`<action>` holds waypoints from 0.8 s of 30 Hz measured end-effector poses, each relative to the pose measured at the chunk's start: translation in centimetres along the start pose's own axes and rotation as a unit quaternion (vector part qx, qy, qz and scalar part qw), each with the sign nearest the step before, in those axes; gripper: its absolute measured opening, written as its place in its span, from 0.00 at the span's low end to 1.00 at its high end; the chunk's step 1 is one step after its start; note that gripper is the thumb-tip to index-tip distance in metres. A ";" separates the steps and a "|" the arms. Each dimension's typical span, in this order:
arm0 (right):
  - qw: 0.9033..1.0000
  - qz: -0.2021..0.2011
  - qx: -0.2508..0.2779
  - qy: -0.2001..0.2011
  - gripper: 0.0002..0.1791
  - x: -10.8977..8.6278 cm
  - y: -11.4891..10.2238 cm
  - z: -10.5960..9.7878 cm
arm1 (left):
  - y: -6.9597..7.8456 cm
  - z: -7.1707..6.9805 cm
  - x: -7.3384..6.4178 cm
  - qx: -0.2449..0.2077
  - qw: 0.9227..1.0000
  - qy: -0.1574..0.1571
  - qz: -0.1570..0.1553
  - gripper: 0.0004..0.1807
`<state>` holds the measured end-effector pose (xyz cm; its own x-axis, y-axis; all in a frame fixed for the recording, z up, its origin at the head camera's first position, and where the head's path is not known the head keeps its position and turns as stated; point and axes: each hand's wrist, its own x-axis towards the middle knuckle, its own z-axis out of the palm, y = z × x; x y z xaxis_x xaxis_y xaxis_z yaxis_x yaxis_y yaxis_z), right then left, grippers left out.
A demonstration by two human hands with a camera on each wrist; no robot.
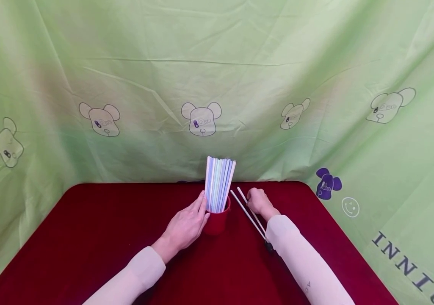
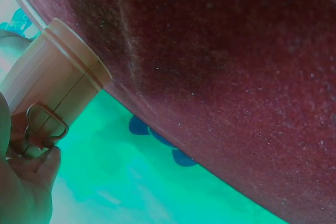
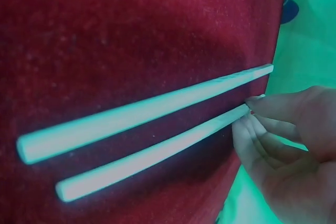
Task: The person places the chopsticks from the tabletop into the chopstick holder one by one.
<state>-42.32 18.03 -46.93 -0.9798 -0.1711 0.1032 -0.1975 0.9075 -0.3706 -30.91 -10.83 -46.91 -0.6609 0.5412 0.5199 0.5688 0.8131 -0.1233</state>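
A red cup [image 1: 215,223] stands upright on the red cloth and holds a bundle of pastel-striped straws [image 1: 219,184]. My left hand [image 1: 187,223] holds the cup from the left, thumb at its front and fingers reaching along its side beside the straws. In the left wrist view the cup [image 2: 58,66] has a small loop handle [image 2: 63,129] close to the thumb. To the right of the cup lie two white chopstick-like sticks, nearly parallel. My right hand [image 1: 261,202] pinches the far end of one stick [image 3: 157,156]; the other stick [image 3: 147,114] lies apart from the fingers.
The table [image 1: 106,237] is covered with red cloth, its rounded back edge just behind the cup. A green curtain [image 1: 144,84] with printed bear heads hangs at the back and sides. A small black object [image 1: 269,246] sits below the right wrist.
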 end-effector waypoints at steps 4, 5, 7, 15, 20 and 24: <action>1.000 0.009 0.007 0.001 0.06 0.0 0.2 -0.3 | 0.0 0.0 0.0 -0.001 1.000 0.001 -0.002 0.31; 1.000 0.011 0.010 0.001 0.06 -0.1 0.2 -0.4 | 0.1 0.0 0.0 -0.002 1.000 0.001 -0.003 0.31; 1.000 0.010 0.018 0.001 0.05 -0.2 0.4 -0.5 | 0.1 0.0 0.0 -0.002 1.000 0.000 -0.004 0.31; 0.993 0.034 0.112 -0.004 0.04 -0.8 1.1 -1.9 | 0.1 0.0 0.0 -0.006 1.000 0.005 -0.001 0.31; 0.978 0.047 0.201 -0.005 0.09 -1.0 1.1 -3.3 | 0.0 0.0 0.1 -0.011 1.000 0.007 0.000 0.31; 0.969 0.045 0.243 -0.005 0.12 -1.1 1.0 -4.3 | 0.0 0.0 0.0 -0.005 1.000 -0.001 -0.002 0.31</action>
<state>-41.34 20.80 -43.40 -0.9936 -0.1046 0.0424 -0.0994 0.6323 -0.7683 -30.90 -10.80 -46.97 -0.6637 0.5385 0.5192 0.5713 0.8129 -0.1128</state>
